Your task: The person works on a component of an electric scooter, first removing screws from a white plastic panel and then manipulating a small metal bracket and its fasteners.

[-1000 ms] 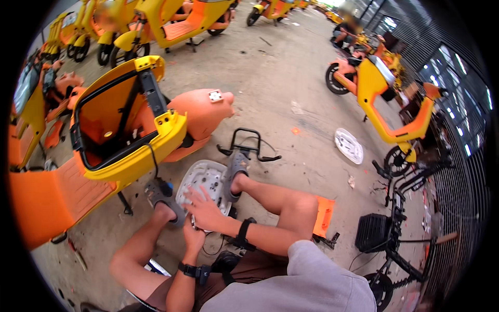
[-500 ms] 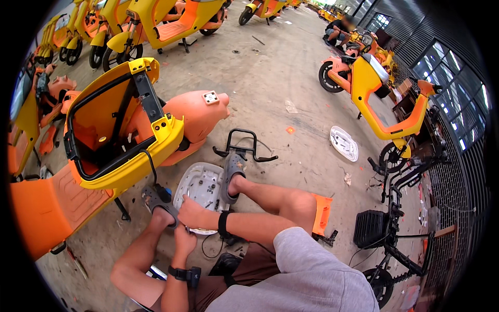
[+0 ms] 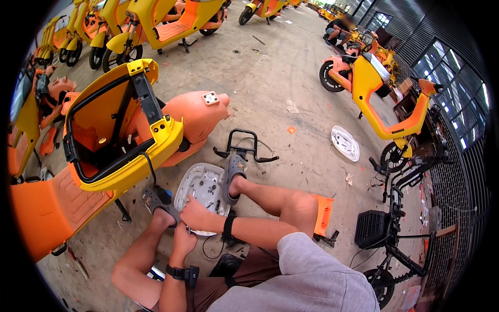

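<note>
Both my hands work close together in front of me, over the near edge of a white plastic shell (image 3: 179,196) that lies on the floor between my feet. My left hand (image 3: 184,242) is closed, its fingertips pinching a small dark piece (image 3: 188,229). Just above it my right hand (image 3: 197,214) is curled, knuckles up, its fingertips near my left hand; anything in its grip is hidden. Several screws and small dark parts lie in the shell. A black wrist strap shows on each arm.
A yellow and orange scooter (image 3: 138,171) with an open seat box stands at left, its black cable hanging by my left foot. Beyond my right foot lies a black handlebar-like frame (image 3: 254,140). An orange panel (image 3: 323,214), another white shell (image 3: 345,143) and a bare scooter frame (image 3: 397,218) are at right.
My right hand has shifted slightly right, opening a small gap from my left hand. The small dark piece at my left fingertips now shows. The shell and scooters have stayed put.
</note>
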`<act>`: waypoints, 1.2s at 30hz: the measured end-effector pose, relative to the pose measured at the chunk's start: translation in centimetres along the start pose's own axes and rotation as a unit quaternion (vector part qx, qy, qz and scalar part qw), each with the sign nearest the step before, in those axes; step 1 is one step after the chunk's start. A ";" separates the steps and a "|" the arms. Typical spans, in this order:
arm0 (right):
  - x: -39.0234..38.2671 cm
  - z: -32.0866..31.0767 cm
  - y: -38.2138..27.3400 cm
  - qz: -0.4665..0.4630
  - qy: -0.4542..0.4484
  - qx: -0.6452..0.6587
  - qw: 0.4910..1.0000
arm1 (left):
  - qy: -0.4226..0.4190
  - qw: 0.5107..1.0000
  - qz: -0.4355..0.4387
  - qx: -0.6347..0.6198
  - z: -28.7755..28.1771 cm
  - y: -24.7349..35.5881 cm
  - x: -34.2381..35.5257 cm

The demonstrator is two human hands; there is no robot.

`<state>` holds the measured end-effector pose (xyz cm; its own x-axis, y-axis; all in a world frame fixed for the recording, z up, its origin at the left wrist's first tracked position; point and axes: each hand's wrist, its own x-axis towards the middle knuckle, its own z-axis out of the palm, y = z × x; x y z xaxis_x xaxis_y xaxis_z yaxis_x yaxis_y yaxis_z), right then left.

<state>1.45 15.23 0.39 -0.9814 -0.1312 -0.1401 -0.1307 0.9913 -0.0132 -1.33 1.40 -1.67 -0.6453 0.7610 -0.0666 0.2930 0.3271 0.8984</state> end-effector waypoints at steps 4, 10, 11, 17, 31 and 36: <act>-0.2 0.6 0.2 0.007 0.006 0.000 1.000 | -0.017 1.000 -0.011 -0.002 0.0 0.4 0.1; -0.2 0.0 -0.1 0.017 0.022 0.012 1.000 | -0.039 0.999 -0.026 -0.006 -0.3 -0.7 0.2; -0.1 0.0 -0.1 0.018 0.020 0.018 0.999 | -0.037 0.999 -0.011 -0.009 -0.3 -0.9 0.3; -0.5 -0.5 0.1 0.050 0.028 0.069 0.996 | -0.077 0.997 0.008 -0.032 -1.2 -1.5 1.2; 0.2 -0.8 4.3 0.031 -0.195 0.189 0.962 | -0.115 0.959 0.137 0.220 -4.5 -1.0 5.6; 2.5 -1.5 1.9 0.144 -0.455 0.454 0.753 | 0.102 0.987 0.091 0.088 -5.9 -2.2 0.4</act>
<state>-1.49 16.81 1.54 -0.3942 -0.2610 -0.8812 0.6241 0.6278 -0.4652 -6.41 -2.33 -1.06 -0.6948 0.6927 0.1936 0.5235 0.3026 0.7965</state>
